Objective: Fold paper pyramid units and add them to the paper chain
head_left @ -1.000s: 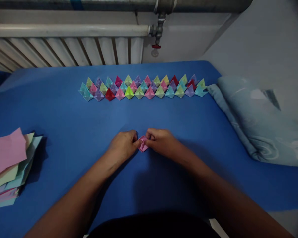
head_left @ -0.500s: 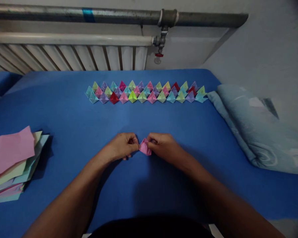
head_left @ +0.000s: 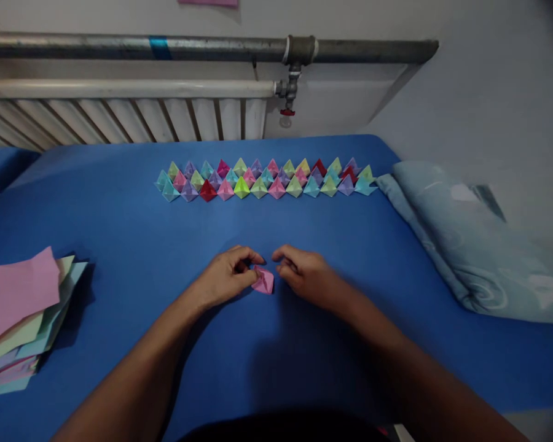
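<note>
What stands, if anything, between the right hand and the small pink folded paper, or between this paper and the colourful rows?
Nothing visible stands between the right hand and the pink paper. Toward the colourful rows, only the left hand has a fingertip near the paper's far edge.

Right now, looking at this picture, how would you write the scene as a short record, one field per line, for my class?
left hand: thumb touching the pink piece
right hand: beside the pink piece, apart from it
pink piece: folded, between the hands
colored pieces: small, folded, in close rows beyond the hands
sheets: loose stack at left, pink on top
cloth: folded, pale, at right
surface: blue
behind: radiator, metal pipe, red valve handle
</note>
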`<state>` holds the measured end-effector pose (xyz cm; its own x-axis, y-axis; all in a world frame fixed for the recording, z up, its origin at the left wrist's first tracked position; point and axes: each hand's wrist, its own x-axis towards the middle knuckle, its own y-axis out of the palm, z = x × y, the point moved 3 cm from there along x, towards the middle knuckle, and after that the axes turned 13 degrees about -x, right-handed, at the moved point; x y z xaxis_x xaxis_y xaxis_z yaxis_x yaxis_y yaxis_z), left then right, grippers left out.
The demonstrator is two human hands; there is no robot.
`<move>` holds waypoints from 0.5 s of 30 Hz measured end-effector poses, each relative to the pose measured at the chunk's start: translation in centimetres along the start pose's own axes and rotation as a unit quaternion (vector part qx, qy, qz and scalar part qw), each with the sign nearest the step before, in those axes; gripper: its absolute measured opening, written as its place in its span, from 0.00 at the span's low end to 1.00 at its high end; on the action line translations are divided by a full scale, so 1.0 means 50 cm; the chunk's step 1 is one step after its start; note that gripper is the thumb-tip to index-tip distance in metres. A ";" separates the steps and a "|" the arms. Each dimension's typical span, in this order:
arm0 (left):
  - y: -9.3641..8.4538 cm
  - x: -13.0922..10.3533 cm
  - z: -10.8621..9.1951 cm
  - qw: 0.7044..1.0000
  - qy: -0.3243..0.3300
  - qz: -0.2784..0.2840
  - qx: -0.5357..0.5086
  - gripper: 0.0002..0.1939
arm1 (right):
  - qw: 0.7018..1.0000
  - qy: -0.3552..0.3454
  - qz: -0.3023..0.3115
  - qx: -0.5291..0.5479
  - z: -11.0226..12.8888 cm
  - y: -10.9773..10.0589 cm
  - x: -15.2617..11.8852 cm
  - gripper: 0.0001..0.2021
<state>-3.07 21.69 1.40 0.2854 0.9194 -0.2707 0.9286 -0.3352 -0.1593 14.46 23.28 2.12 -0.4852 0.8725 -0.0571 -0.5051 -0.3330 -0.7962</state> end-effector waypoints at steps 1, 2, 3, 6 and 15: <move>0.000 0.001 0.001 1.000 0.003 -0.002 0.000 0.12 | 1.000 0.009 0.023 0.012 -0.001 -0.004 -0.003 0.06; 0.000 0.002 0.003 1.000 0.005 -0.004 0.000 0.12 | 0.998 0.016 0.048 0.023 -0.001 -0.007 -0.007 0.07; 0.001 0.002 0.003 1.000 0.007 -0.005 -0.003 0.12 | 0.997 0.021 0.071 0.028 0.002 -0.010 -0.011 0.10; 0.005 0.004 0.002 1.000 0.010 -0.011 -0.011 0.15 | 0.994 0.009 0.106 -0.016 0.019 -0.011 -0.021 0.17; 0.004 0.007 0.003 1.000 -0.004 -0.008 -0.005 0.21 | 0.986 -0.055 0.060 -0.148 0.038 -0.002 -0.024 0.09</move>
<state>-2.83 21.90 1.15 0.2693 0.9225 -0.2764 0.9350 -0.3192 -0.1543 13.75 21.59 3.42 -0.6119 0.7833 -0.1097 -0.2162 -0.2990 -0.9295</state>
